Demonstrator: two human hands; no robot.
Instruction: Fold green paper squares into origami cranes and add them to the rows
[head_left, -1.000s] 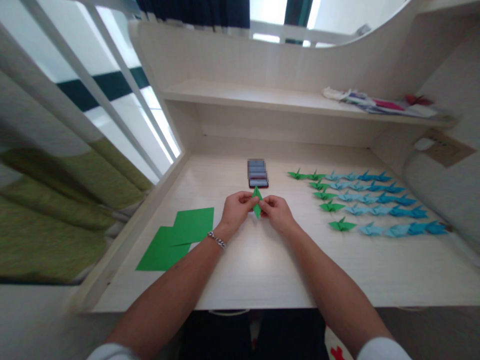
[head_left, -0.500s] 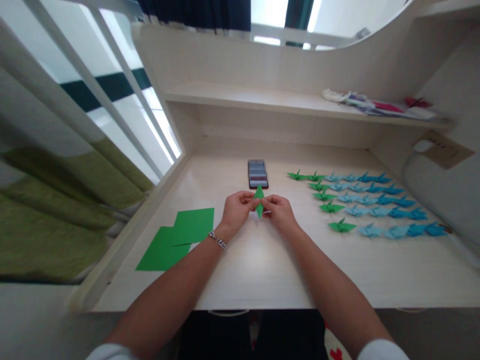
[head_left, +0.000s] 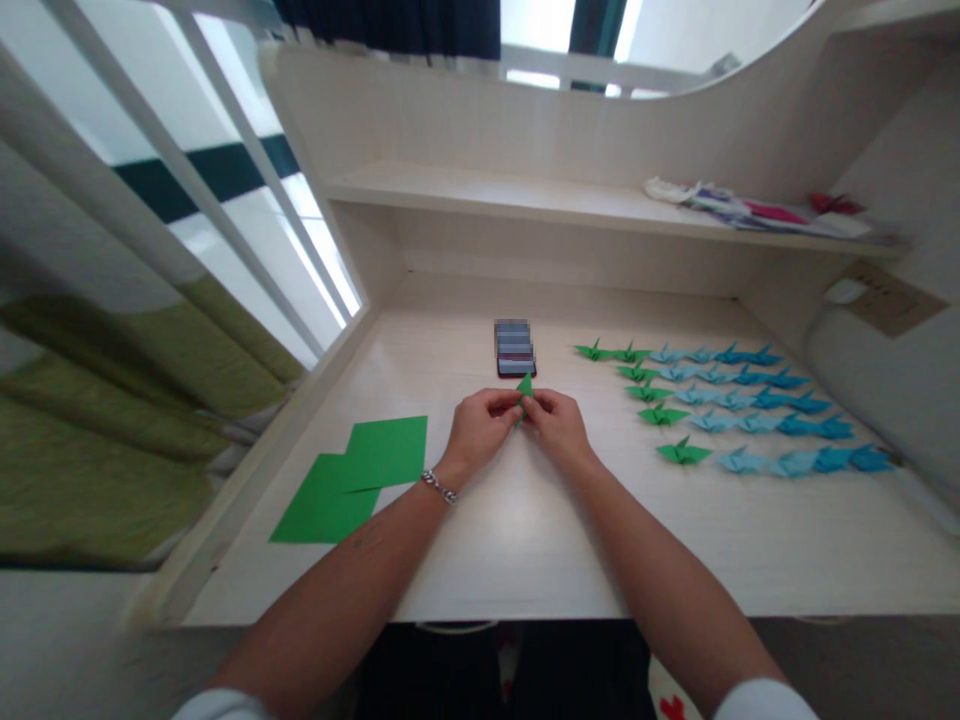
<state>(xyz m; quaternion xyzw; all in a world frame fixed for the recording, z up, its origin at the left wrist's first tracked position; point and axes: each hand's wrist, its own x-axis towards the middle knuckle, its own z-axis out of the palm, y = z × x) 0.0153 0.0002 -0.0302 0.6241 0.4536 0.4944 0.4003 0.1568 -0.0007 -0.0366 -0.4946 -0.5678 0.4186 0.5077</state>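
Between my fingertips is a small piece of folded green origami paper (head_left: 525,385), its pointed tip standing up and its lower part mostly covered. My left hand (head_left: 481,428) pinches it from the left, and a silver chain bracelet (head_left: 439,487) circles that wrist. From the right, my right hand (head_left: 559,425) pinches the same paper, thumbs close together. Both hands are over the middle of the desk, just in front of a phone (head_left: 514,348) lying flat. Two flat green paper sheets (head_left: 386,452) overlap to the left of my left forearm.
Rows of folded paper cranes, green (head_left: 684,452), light blue (head_left: 793,462) and darker blue (head_left: 832,459), stand on the right of the desk (head_left: 510,560). A shelf (head_left: 495,197) runs along the back, with papers (head_left: 750,212) on it. A curtain (head_left: 112,400) hangs at the left.
The folded green paper was an upright diamond with both points showing. Now mainly its upper tip shows, tilted slightly right, and my fingers have closed in over its lower part.
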